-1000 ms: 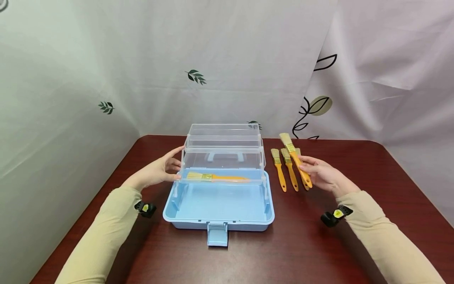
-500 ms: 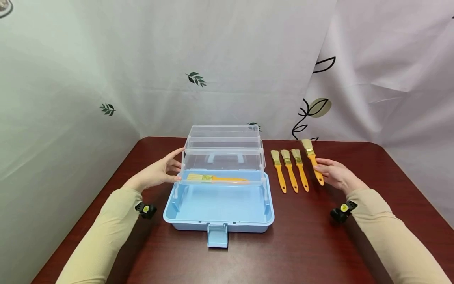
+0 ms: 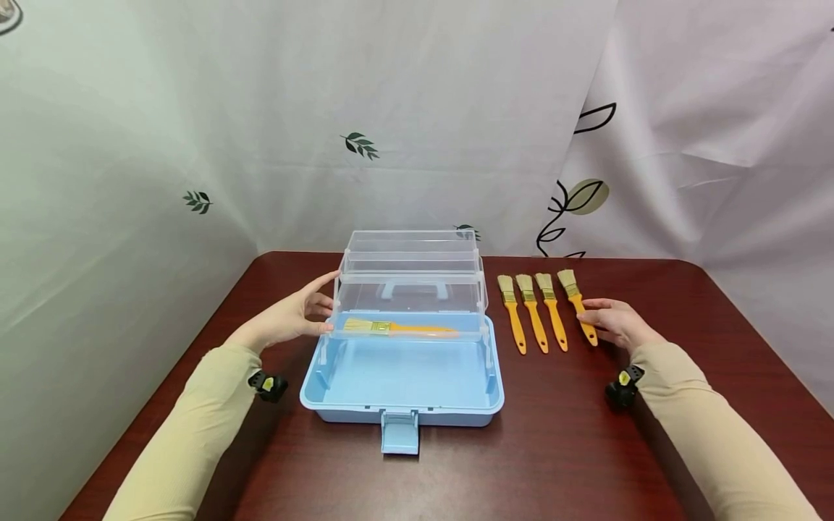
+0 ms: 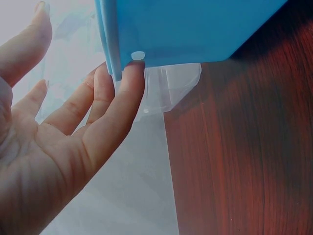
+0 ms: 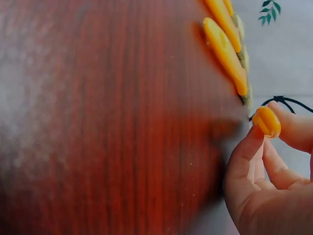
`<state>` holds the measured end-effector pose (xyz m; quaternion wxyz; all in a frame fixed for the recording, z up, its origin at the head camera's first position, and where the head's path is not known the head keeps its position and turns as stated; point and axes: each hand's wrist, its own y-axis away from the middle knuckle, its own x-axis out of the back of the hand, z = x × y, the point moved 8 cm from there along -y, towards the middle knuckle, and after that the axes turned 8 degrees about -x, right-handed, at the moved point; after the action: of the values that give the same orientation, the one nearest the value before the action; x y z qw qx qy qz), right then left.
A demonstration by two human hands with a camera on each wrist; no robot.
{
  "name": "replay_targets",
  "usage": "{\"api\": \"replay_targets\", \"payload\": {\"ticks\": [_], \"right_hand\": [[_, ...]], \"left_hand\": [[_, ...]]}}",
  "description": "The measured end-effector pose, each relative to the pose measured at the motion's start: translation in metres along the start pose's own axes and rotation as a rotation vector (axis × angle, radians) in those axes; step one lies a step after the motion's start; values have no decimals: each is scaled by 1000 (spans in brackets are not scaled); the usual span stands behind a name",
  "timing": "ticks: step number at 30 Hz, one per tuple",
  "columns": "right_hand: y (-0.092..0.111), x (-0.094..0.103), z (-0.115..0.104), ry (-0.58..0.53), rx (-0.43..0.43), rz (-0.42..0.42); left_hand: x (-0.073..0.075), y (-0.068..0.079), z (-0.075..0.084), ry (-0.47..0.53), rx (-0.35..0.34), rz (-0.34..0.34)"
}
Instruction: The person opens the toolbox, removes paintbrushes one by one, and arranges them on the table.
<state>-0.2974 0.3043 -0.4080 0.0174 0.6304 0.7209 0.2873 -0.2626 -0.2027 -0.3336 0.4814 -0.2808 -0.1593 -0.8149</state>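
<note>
In the head view my right hand [image 3: 615,322] pinches the handle of a paintbrush [image 3: 577,307] between thumb and fingers. That brush is at the right end of a row of similar paintbrushes [image 3: 533,312], tilted a little. From the right wrist view, the orange handle end [image 5: 267,122] shows between the fingertips, over the table. My left hand [image 3: 289,315] is at the left side of a blue box [image 3: 400,412], fingers spread, its index finger and thumb touching the edges of the clear trays [image 3: 410,293]. Behind the lower clear tray wall lies another paintbrush [image 3: 397,328].
The box stands with its lid up and its front latch [image 3: 399,433] hanging down. A dark red wooden table [image 3: 560,449] carries everything. A pale curtain [image 3: 417,108] with leaf prints hangs behind its back edge.
My right hand has moved the paintbrush right, from over the other brushes to the row's right end, and lowered it. The left hand stays at the box.
</note>
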Motion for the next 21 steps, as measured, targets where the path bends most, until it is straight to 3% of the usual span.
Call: {"api": "replay_targets", "payload": {"ticks": [21], "right_hand": [[-5, -7, -5, 111, 1, 148]], "left_hand": [[-1, 2, 2, 26, 9, -2]]}}
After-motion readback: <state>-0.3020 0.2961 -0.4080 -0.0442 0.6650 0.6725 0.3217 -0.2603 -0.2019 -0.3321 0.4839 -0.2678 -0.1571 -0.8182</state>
